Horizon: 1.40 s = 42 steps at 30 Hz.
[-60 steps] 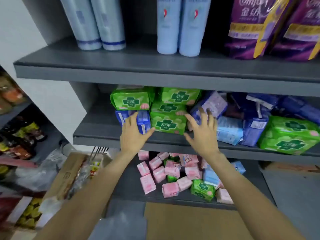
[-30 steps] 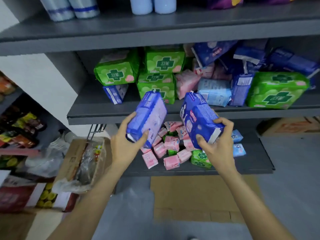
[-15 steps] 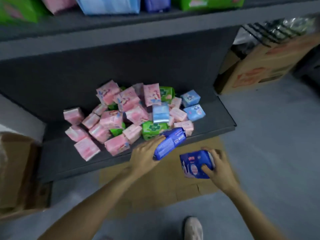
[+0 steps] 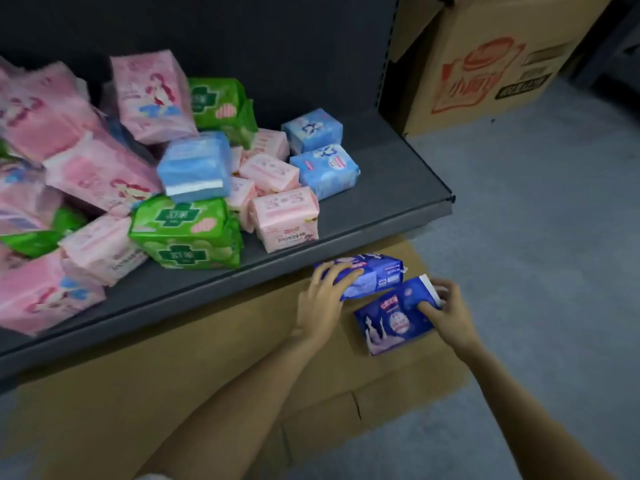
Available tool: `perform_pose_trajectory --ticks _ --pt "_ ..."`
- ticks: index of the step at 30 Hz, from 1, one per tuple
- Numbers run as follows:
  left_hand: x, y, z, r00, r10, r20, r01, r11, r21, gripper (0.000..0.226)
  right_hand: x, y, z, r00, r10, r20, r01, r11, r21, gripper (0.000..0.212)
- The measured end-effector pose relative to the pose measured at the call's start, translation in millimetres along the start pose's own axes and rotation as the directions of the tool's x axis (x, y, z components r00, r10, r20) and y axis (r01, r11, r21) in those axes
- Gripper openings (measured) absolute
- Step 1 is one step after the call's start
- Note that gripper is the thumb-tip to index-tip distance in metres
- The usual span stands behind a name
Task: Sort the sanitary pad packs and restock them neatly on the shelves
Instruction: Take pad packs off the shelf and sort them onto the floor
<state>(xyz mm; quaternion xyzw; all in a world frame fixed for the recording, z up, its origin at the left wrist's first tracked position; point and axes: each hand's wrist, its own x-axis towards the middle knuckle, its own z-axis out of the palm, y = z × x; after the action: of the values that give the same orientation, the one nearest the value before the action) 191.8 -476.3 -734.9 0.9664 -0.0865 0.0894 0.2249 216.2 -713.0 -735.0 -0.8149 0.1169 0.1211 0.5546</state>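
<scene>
While packs sat higher before, left hand (image 4: 320,301) grasping blue pack (image 4: 372,277), right hand (image 4: 448,311) grasping dark-blue pack (image 4: 391,318), seemingly on cardboard (image 4: 207,358)

Shelf (image 4: 391,188): dark grey, matt, smooth, metal by its look. Packs on it, pink (image 4: 284,220), green (image 4: 187,233) and light blue (image 4: 325,169): thin plastic film, soft sheen, lightly creased. Two dark blue packs (image 4: 377,275) (image 4: 391,317) off the shelf's front edge: glossier printed film. Flattened cardboard (image 4: 207,358) beneath: brown, matt, creased. Cardboard box (image 4: 485,64) past the shelf's right edge: matt, red print. Floor (image 4: 554,237): grey, dull, faintly speckled.
</scene>
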Motion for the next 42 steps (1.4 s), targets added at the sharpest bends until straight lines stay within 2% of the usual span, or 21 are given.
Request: perform_pose_trajectory --ticks 2,3,4,5,6,7,8,9,11,13,17,21,24,27,30,33,37,42 --pt "14.2 3.5 27.1 0.996 -0.086 0.016 0.087 0.993 -0.082 0.068 20.7 14.7 -0.2 1.0 -0.006 0.015 0.006 1.0 0.003 0.044" --pt "20.4 4.1 41.4 0.994 -0.102 0.044 0.107 0.987 -0.119 0.066 29.8 21.4 0.6 0.999 -0.034 0.004 0.034 0.998 -0.058 0.044" --pt "25.3 4.2 58.3 0.99 -0.108 0.089 0.122 0.978 -0.168 0.064 38.3 29.6 0.5 0.996 -0.086 -0.022 0.079 0.97 -0.231 0.046" --pt "28.3 5.1 73.5 0.981 -0.109 0.159 0.142 0.967 -0.212 0.065 44.3 37.8 0.3 0.988 -0.147 -0.04 0.113 0.883 -0.456 0.049" --pt "28.4 5.9 84.1 0.965 -0.103 0.243 0.161 0.959 -0.234 0.068 45.0 43.6 1.7 0.975 -0.216 -0.049 0.132 0.748 -0.651 0.052" --pt "27.3 6.3 93.8 0.947 -0.084 0.309 0.161 0.959 -0.234 0.069 43.8 49.6 4.0 0.958 -0.285 -0.02 0.17 0.623 -0.764 0.055" --pt "26.6 6.1 101.6 0.934 -0.052 0.353 0.138 0.965 -0.224 0.07 39.8 52.8 7.2 0.944 -0.329 0.029 0.217 0.552 -0.805 0.057" --pt "27.3 6.6 106.1 0.915 -0.012 0.402 0.101 0.974 -0.201 0.068 35.6 54.9 9.5 0.939 -0.334 0.087 0.257 0.507 -0.823 0.06" --pt "32.9 8.0 107.6 0.856 0.042 0.515 0.031 0.99 -0.134 0.066 30.4 57.9 10.7 0.962 -0.186 0.198 0.263 0.458 -0.849 0.066" --pt "40.2 13.2 99.3 0.819 0.032 0.573 0.039 0.993 -0.111 0.064 28.6 58.1 9.2 0.975 -0.047 0.218 0.214 0.463 -0.86 0.07" --pt "39.0 18.1 56.0 0.841 -0.054 0.538 0.107 0.992 -0.068 0.051 17.1 33.7 6.4 0.974 -0.128 0.187 0.226 0.474 -0.851 0.062" --pt "18.3 7.0 -38.0 0.84 -0.002 0.543 -0.02 0.999 0.035 0.035 -12.8 -26.6 7.1 0.941 -0.223 0.253 0.328 0.431 -0.841 0.045" --pt "2.6 -3.1 -123.7 0.9 0.036 0.435 -0.085 0.992 0.093 0.032 -42.0 -90.8 10.9 0.889 -0.278 0.365 0.442 0.305 -0.844 0.035" --pt "-9.7 -1.1 -211.9 0.962 0.109 0.251 -0.142 0.983 0.114 0.033 -79.0 -170.9 15.9 0.808 -0.396 0.436 0.558 0.276 -0.782 0.031" --pt "-24.6 2.9 -300.3 0.981 0.186 0.056 -0.192 0.973 0.131 0.04 -122.4 -257.0 25.8 0.695 -0.537 0.478 0.683 0.284 -0.674 0.027" --pt "-39.8 2.4 -386.0 0.968 0.229 -0.105 -0.211 0.965 0.158 0.038 -166.8 -338.8 41.6 0.561 -0.68 0.473 0.793 0.275 -0.544 0.026" --pt "-49.1 -4.0 -472.8 0.896 0.281 -0.343 -0.22 0.954 0.206 0.034 -199.0 -423.7 71.5 0.321 -0.846 0.425 0.915 0.162 -0.369 0.033" --pt "-68.0 -17.6 -588.5 0.831 0.116 -0.543 -0.083 0.993 0.085 0.036 -231.1 -538.2 123.1 0.053 -0.946 0.318 0.974 -0.022 -0.227 0.034"
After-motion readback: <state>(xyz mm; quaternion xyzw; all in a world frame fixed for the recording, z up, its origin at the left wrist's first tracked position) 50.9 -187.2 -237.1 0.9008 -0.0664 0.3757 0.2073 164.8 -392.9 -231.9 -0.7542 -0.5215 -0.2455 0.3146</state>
